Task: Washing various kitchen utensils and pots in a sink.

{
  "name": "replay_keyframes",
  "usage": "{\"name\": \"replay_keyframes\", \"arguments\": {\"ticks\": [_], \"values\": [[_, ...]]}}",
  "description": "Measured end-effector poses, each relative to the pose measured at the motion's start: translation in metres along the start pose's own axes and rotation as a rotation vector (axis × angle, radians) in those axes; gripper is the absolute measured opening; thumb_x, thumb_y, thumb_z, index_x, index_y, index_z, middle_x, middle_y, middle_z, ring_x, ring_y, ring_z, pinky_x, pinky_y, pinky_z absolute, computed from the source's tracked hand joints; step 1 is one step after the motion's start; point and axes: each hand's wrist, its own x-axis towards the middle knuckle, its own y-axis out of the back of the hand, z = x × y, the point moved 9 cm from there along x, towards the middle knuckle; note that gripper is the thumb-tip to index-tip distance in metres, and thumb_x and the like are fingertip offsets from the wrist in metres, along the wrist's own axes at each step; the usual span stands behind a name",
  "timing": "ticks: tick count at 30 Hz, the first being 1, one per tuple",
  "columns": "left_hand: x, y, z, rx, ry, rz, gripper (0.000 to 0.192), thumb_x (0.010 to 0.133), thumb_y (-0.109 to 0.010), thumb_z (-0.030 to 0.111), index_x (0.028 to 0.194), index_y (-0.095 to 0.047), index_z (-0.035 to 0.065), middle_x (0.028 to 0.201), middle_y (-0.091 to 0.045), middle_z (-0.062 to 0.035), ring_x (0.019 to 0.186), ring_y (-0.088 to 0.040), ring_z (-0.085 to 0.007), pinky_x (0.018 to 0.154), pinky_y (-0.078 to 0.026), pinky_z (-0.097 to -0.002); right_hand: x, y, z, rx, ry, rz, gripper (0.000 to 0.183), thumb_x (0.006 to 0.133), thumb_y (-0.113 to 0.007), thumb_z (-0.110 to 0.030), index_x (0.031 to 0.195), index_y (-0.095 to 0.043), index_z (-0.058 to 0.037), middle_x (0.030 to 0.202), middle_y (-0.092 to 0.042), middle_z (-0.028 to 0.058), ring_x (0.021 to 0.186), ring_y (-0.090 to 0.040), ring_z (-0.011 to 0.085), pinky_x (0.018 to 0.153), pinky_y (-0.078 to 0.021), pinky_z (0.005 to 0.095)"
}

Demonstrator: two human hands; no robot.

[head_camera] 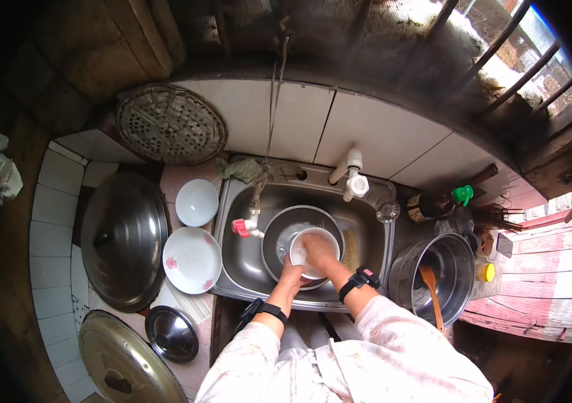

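A small white bowl (298, 254) is held over a round metal basin (277, 234) that stands in the stainless steel sink (239, 254). My left hand (292, 273) grips the bowl by its near left side. Inside the bowl is my right hand (319, 252), with its fingers down against the inner wall; whether they hold anything is hidden. A white tap with a red handle (240, 227) reaches over the basin's left side. Something yellowish, perhaps a scrubber (351, 249), lies in the sink to the right of the basin.
Left of the sink sit a white bowl (196, 202), a flower-patterned plate (192, 262) and several metal lids (124, 247). A perforated steamer plate (171, 124) leans on the wall. To the right are a deep metal pot (407, 274) with a wooden spatula (432, 292) and a green-capped bottle (429, 205).
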Motion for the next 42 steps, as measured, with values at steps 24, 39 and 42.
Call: {"name": "replay_keyframes", "arguments": {"ticks": [24, 39, 42], "values": [[0.018, -0.005, 0.013, 0.058, 0.035, -0.171, 0.054, 0.074, -0.067, 0.028, 0.12, -0.045, 0.0092, 0.108, -0.056, -0.0054, 0.088, -0.058, -0.0191, 0.07, -0.052, -0.0357, -0.069, 0.108, -0.052, 0.253, 0.096, 0.487, 0.061, 0.055, -0.065, -0.016, 0.115, -0.053, -0.0094, 0.102, -0.049, 0.018, 0.096, -0.048, 0.0337, 0.084, -0.0401, 0.0406], [-0.058, 0.009, 0.095, 0.969, -0.805, 0.182, 0.049, 0.073, -0.063, 0.011, 0.117, -0.045, 0.0009, 0.112, -0.052, -0.0217, 0.097, -0.051, -0.0404, 0.082, -0.043, -0.0409, -0.079, 0.121, -0.085, -0.056, 0.198, 0.516, 0.069, 0.044, -0.074, -0.013, 0.11, -0.057, -0.0166, 0.106, -0.046, 0.016, 0.099, -0.044, 0.0331, 0.084, -0.0353, 0.0425], [-0.095, -0.006, 0.115, 0.954, -0.863, 0.307, 0.044, 0.07, -0.064, 0.009, 0.111, -0.048, 0.0026, 0.112, -0.05, -0.0166, 0.102, -0.048, -0.0362, 0.085, -0.04, -0.0416, -0.083, 0.12, -0.08, -0.061, 0.188, 0.515, 0.067, 0.044, -0.074, -0.012, 0.109, -0.058, -0.0167, 0.106, -0.046, 0.0157, 0.1, -0.044, 0.033, 0.084, -0.0356, 0.0425]]}}
